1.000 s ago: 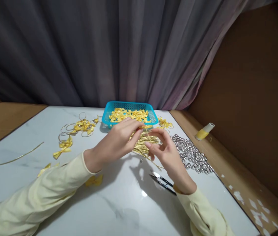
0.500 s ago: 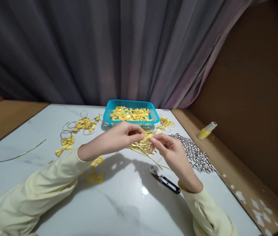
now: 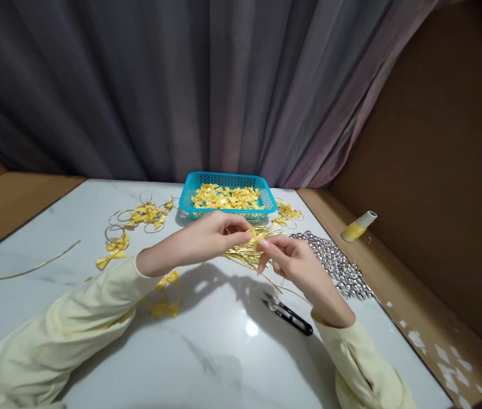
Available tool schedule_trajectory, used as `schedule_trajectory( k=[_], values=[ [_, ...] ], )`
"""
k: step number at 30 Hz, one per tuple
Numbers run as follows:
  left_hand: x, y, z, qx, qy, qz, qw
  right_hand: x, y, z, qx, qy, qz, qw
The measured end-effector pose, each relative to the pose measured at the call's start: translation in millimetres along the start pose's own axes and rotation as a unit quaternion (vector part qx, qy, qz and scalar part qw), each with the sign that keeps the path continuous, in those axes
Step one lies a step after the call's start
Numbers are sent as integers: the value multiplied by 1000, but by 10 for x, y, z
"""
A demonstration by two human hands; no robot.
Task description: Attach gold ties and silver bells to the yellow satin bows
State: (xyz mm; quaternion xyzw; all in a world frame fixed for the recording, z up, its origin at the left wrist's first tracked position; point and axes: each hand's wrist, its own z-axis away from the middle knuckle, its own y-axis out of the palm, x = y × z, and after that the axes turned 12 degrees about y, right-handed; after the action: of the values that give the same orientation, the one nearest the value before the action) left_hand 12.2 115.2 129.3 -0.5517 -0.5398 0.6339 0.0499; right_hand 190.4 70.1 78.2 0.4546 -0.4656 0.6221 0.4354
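Between my two hands a small yellow ribbon bow (image 3: 252, 236) is held above the table. My left hand (image 3: 219, 233) pinches its left side with thumb and fingers. On the bow's right side, my right hand (image 3: 289, 255) is closed on it with thumb and forefinger. Below and behind the hands lies a pile of gold twist ties (image 3: 244, 255); a thin strand trails toward the right wrist. Black-handled thread snips (image 3: 289, 317) lie on the table beneath the right hand. Loose yellow bows (image 3: 166, 308) rest below the left forearm.
A blue basket (image 3: 186, 199) of yellow bows stands at the back. Silver bells or beads (image 3: 343, 267) spread at the right. Bows with wire loops (image 3: 149, 216) lie at the left, near a long gold cord (image 3: 32, 270). A yellow-wrapped tube (image 3: 359, 226) stands on the right ledge.
My right hand has shifted very slightly, its fingers turning a little at the bow. My left hand stays almost still, and the bow remains between them.
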Motion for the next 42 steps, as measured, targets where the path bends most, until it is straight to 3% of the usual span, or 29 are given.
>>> schedule_trajectory(
  k=[4,11,18,23,31,37,42],
  values=[
    [-10,10,14,-11,4,5,1000,-13,-19,9,23,-22,68,997],
    [-73,113,4,-18,15,-4,1000,-10,45,5,59,-22,10,998],
    [-81,164,2,-91,49,-58,993,33,66,21,69,-14,-27,997],
    [-57,179,12,-148,95,-101,979,30,77,3,77,-9,-114,991],
    [-61,208,20,-186,143,-120,965,-17,127,-12,41,-42,-157,986],
    [18,238,25,-172,227,-189,940,-14,145,6,52,-43,-199,978],
    [83,266,38,-128,293,-337,886,12,137,12,64,-15,-240,969]
  ],
)
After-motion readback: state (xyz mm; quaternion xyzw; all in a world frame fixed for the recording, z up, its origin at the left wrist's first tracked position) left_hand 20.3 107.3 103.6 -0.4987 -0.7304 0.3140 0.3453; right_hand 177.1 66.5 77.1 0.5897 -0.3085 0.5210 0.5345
